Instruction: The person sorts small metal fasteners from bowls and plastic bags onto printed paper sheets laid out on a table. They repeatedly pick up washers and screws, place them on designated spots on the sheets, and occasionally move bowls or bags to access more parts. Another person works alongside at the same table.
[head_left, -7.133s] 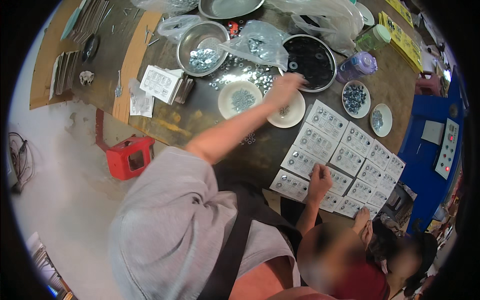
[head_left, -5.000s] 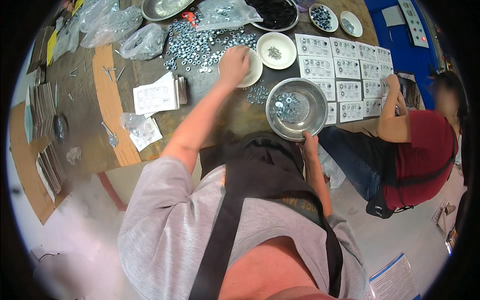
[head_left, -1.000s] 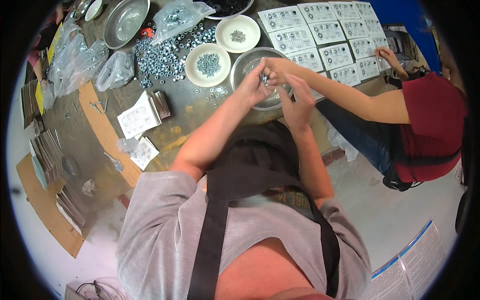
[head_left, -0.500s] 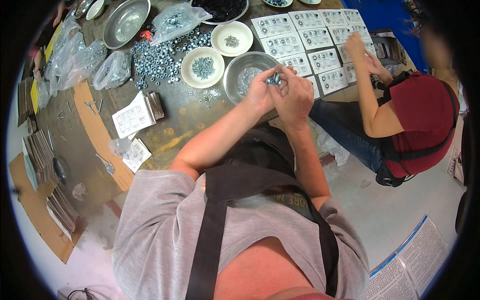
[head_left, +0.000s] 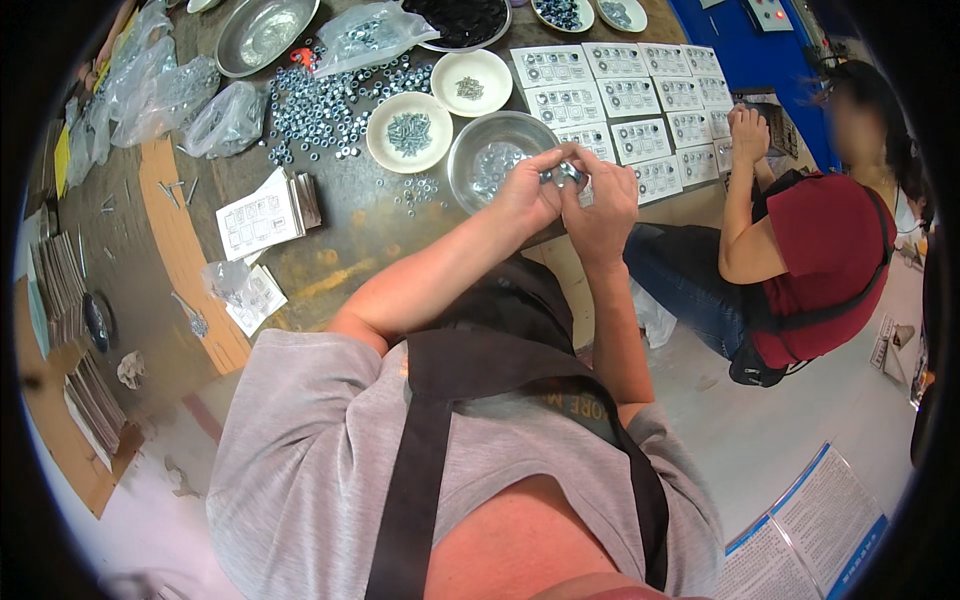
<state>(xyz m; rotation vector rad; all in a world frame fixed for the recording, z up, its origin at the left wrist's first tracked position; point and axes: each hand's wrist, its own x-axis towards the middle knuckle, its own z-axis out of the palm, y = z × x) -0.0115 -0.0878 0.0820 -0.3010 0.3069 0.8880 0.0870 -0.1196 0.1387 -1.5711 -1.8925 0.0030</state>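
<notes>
My left hand (head_left: 532,188) and my right hand (head_left: 604,205) meet over the right rim of a steel bowl (head_left: 462,192). Between their curled fingers are a few shiny metal nuts (head_left: 568,172), partly hidden by the fingertips. Clear small bags or discs lie inside the bowl; which they are I cannot tell. Left of it, a cream dish (head_left: 375,149) bears short screws (head_left: 409,134), and another cream dish (head_left: 496,98) holds smaller metal pieces. Printed cards (head_left: 640,142) with drawings of parts stand in rows to the right of my hands.
Loose nuts (head_left: 325,105) spread over the table beside plastic bags (head_left: 225,120). A stack of cards (head_left: 262,218) stands at the left. Farther back are an empty-looking steel bowl (head_left: 228,58) and a bowl of black parts (head_left: 455,20). A co-worker in a red shirt (head_left: 815,265) sits at the right.
My hands stay together over the bowl's rim, and the fingers have shifted round the nuts. The co-worker's hands have moved right, off the cards. The whole view has tilted slightly.
</notes>
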